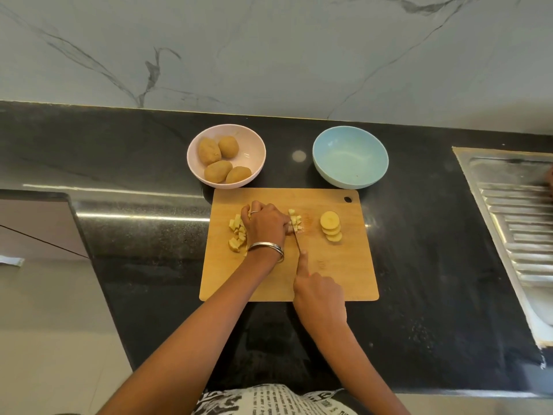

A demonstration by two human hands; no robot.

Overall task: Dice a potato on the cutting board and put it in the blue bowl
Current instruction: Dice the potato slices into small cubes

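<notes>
A wooden cutting board (344, 274) lies on the black counter. My left hand (266, 224) presses potato strips (294, 221) down at the board's middle. My right hand (318, 290) grips a knife (297, 242), index finger along its spine, with the blade edge-on against those strips. A pile of diced potato (238, 232) lies left of my left hand. A short stack of round potato slices (331, 227) sits to the right. Beyond the board's right corner stands the blue bowl (350, 157), with nothing in it.
A pink bowl (251, 142) holding several whole potatoes stands behind the board's left corner. A steel sink drainboard (514, 217) fills the right edge. The counter drops off at the left to a lower floor area.
</notes>
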